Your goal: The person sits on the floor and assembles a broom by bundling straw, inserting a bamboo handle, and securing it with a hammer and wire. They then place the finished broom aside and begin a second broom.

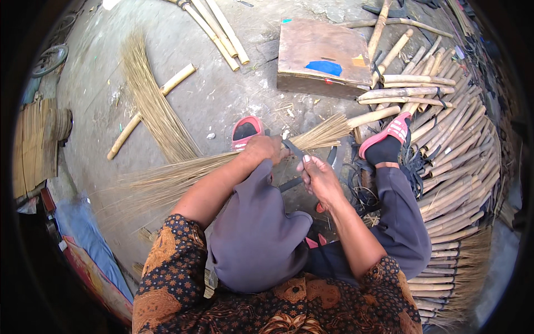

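Note:
My left hand [266,148] is wrapped round a bundle of dry straw bristles [208,168], which lies across my raised knee. The loose ends fan out to the left. On the right the bundle's short ends surround a bamboo-like stick [374,116], so it looks like a broom. My right hand [317,177] pinches a dark flat strip [293,149] that looks like rubber. The strip runs up to the bundle beside my left hand. Its loose part curves below and to the right of the hands. How it passes round the bundle is hidden by my left hand.
Another straw bundle [161,114] lies over a short stick [179,79] at left. A wooden box [320,53] stands ahead. Several sticks [445,150] are piled on the right, above finished-looking brooms [470,267]. Dark strips [364,186] lie tangled by my sandalled foot [386,142].

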`<state>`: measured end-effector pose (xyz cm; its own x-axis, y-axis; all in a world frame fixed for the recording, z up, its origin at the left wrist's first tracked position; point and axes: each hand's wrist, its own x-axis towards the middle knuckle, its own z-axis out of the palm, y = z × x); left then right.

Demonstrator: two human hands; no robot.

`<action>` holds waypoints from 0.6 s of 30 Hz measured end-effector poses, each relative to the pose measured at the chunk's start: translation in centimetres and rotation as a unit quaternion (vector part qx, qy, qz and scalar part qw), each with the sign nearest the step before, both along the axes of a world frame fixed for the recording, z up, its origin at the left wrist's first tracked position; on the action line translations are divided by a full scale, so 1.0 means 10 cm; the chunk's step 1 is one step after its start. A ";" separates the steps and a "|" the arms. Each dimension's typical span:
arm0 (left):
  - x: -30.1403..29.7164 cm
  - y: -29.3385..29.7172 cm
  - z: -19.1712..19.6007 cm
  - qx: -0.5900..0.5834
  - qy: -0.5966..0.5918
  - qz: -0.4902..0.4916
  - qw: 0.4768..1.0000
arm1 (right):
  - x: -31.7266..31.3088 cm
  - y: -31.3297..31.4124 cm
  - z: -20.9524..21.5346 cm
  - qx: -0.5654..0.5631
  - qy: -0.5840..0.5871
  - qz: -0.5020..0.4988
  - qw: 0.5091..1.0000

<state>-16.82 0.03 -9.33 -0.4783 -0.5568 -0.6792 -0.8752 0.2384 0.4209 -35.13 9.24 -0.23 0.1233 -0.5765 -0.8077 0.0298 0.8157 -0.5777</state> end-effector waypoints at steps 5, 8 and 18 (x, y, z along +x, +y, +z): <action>0.01 0.00 -0.06 0.010 0.004 -0.001 1.000 | -0.05 0.47 -0.09 -0.031 -0.097 0.092 0.991; 0.06 -0.06 -0.08 0.020 0.052 0.031 0.998 | -0.13 0.68 -0.51 0.033 -0.138 0.116 0.983; 0.36 -0.20 -0.05 0.488 0.156 0.264 0.817 | 0.02 -0.15 -1.78 -0.339 0.255 0.244 0.872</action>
